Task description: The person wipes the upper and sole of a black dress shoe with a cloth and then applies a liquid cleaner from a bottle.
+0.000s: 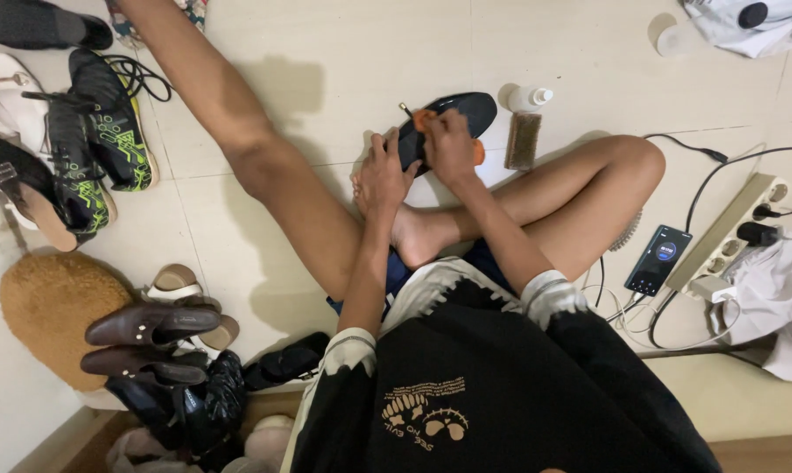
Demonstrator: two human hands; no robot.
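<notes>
A dark, smooth, flat-soled shoe [453, 118] is held just above the pale tiled floor [352, 52], in front of the seated person's crossed legs. The left hand [383, 175] is curled around the near end of the shoe, fingers wrapped and pressed against its edge to steady it. The right hand [448, 144] is closed on a small orange cloth or sponge [424, 118], which is pressed against the upper surface of the shoe; a thin stick-like handle [406, 109] juts out just beside it, though what it belongs to cannot be told.

The shoe is judged light and fairly stiff along the sole, with a smooth surface that may turn slippery where polish or liquid is laid on. A firm hold at the heel or along the sole edge seems safest, as pressure on the soft upper could dent it.

Just beyond the shoe, a small white plastic bottle with a cap [529, 96] lies on the floor; its contents cannot be seen. A rectangular bristle brush [523, 140] lies beside it. Green-and-black sports shoes [98, 131] and brown leather shoes [146, 337] are gathered well apart on the left, and a smartphone [658, 258] rests near a white power strip [733, 228].
</notes>
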